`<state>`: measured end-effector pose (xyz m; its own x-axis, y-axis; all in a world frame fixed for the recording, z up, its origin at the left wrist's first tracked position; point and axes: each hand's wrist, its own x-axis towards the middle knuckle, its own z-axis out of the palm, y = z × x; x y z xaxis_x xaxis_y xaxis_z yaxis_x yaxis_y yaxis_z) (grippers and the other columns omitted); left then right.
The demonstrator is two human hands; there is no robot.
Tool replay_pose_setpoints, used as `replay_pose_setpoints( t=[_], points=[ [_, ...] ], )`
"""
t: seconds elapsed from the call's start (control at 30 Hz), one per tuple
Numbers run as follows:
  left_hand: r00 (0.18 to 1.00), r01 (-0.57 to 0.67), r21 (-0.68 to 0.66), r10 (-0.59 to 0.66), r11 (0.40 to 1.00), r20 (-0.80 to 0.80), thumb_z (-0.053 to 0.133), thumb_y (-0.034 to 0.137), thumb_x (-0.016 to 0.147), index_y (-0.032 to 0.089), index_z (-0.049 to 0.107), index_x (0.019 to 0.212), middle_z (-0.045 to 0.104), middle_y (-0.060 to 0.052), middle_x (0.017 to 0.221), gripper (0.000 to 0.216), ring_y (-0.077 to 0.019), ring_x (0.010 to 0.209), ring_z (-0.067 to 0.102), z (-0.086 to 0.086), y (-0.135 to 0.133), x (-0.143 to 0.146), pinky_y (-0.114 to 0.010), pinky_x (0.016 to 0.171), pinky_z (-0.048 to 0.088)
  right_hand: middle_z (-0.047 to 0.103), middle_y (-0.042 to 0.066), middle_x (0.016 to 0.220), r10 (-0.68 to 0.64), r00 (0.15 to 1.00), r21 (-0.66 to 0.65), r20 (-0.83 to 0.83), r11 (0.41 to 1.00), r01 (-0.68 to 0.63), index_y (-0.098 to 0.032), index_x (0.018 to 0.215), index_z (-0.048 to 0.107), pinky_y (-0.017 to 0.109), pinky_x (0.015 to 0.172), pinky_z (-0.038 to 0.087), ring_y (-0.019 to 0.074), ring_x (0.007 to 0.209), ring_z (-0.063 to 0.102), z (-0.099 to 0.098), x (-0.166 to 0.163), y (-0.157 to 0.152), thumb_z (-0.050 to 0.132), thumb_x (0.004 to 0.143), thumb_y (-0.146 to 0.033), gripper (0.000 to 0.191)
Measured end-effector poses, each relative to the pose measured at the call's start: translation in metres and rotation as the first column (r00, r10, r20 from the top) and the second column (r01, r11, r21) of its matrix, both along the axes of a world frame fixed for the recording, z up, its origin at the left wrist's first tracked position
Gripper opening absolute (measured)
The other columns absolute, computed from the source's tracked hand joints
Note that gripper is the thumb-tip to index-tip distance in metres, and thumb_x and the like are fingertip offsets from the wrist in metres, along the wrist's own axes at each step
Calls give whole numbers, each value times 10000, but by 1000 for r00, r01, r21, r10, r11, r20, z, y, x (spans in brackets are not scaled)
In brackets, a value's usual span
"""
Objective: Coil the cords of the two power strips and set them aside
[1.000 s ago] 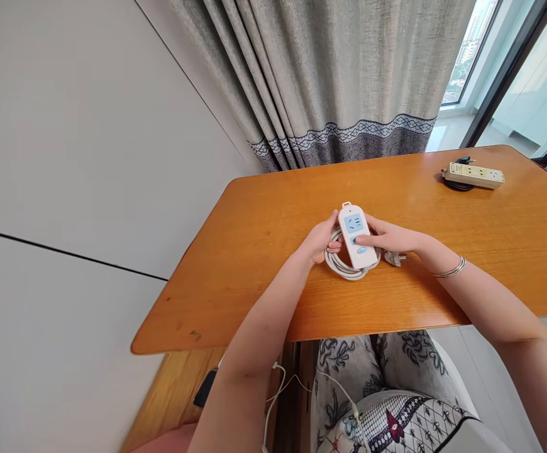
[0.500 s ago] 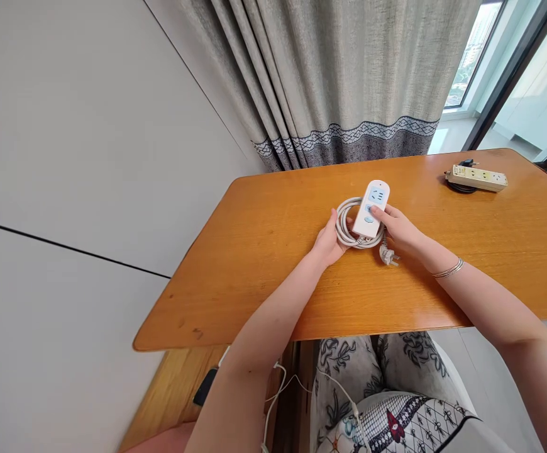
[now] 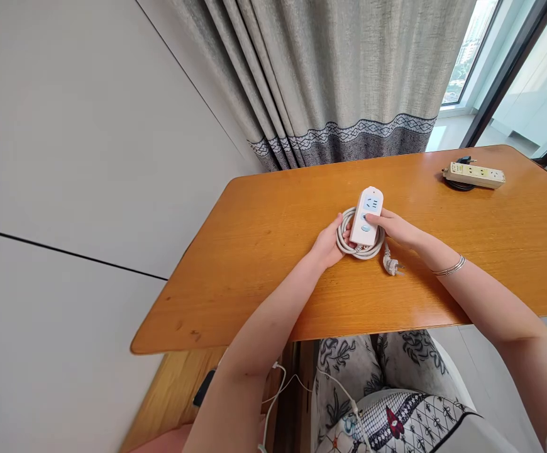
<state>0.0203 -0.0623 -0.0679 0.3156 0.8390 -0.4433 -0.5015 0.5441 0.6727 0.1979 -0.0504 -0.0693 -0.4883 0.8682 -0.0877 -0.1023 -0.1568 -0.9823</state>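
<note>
A white power strip (image 3: pixel 366 216) with a blue socket face lies on its coiled white cord (image 3: pixel 351 243) in the middle of the orange wooden table (image 3: pixel 264 251). My left hand (image 3: pixel 331 242) curls round the left side of the coil. My right hand (image 3: pixel 396 228) holds the strip from the right, thumb pressed on its face. The cord's plug (image 3: pixel 391 265) lies loose on the table just below my right hand.
A second, yellowish power strip (image 3: pixel 475 175) on a black coiled cord rests at the table's far right. A grey curtain (image 3: pixel 339 75) hangs behind the table and a white wall (image 3: pixel 66 157) stands to the left. A window is at the far right.
The strip and coil went from near me to farther away and more to the right, then came back a little. Both hands stayed on them throughout.
</note>
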Motion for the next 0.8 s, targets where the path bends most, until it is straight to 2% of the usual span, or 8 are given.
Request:
replay_pose_setpoints(
  t=[0.1,0.2,0.33,0.43,0.57,0.63,0.7,0.8],
  points=[
    [997,-51,-33,49,998,-53,369,400,1071,166,633,730,581,-18,561,490,-118,471,507,-5,-2,8,-248,524,442,733,131,1217,-150,981,53,125,988,144,-178,1275,572,491,1069,559,246,1092,707,-6,2,5,659,922,-338,397],
    [986,-53,45,59,998,-154,374,328,1069,162,731,925,759,-78,836,419,-164,701,681,-11,-2,10,-290,706,542,688,131,1314,-277,935,87,224,961,264,-194,1423,429,497,1079,553,233,1126,691,-8,7,11,710,900,-326,609],
    [903,76,263,45,962,-428,535,326,1007,146,735,994,763,-128,1101,269,-186,925,713,-19,-2,4,-282,801,552,737,118,1203,-243,933,100,265,969,224,-167,1235,597,451,1041,574,212,1027,712,-2,33,12,718,891,-264,377],
    [803,203,331,37,922,-595,571,313,980,159,694,1105,685,-142,1304,233,-178,1022,698,-25,-1,-1,-273,834,556,781,86,1029,-270,897,17,350,959,282,-167,1101,678,339,914,615,182,907,724,6,80,6,683,908,-204,197],
    [669,367,369,34,854,-742,575,285,960,164,681,1162,678,-136,1287,258,-184,1030,689,-36,2,-1,-324,917,558,773,86,886,-322,764,-126,558,878,462,-155,1100,689,263,631,588,173,690,695,18,171,-8,670,913,-219,199],
    [609,433,401,66,807,-790,599,281,940,171,693,1145,692,-125,1254,251,-192,1023,686,-40,2,-1,-349,948,551,765,125,924,-323,716,-136,619,854,503,-126,1170,664,255,619,555,171,693,688,25,215,-15,622,939,-204,248],
    [557,489,426,104,762,-824,606,280,934,180,703,1121,702,-112,1228,233,-197,1035,682,-42,3,-1,-364,987,535,752,187,1005,-368,609,-56,703,825,563,-77,1216,641,236,625,508,151,710,666,32,249,-20,570,971,-202,284],
    [499,544,441,148,714,-854,605,266,930,181,709,1088,705,-100,1225,207,-199,1064,677,-42,2,-2,-361,1014,520,727,239,1119,-384,371,131,845,822,554,-35,1210,647,260,631,471,145,705,627,38,277,-23,510,1002,-257,334]
  ],
)
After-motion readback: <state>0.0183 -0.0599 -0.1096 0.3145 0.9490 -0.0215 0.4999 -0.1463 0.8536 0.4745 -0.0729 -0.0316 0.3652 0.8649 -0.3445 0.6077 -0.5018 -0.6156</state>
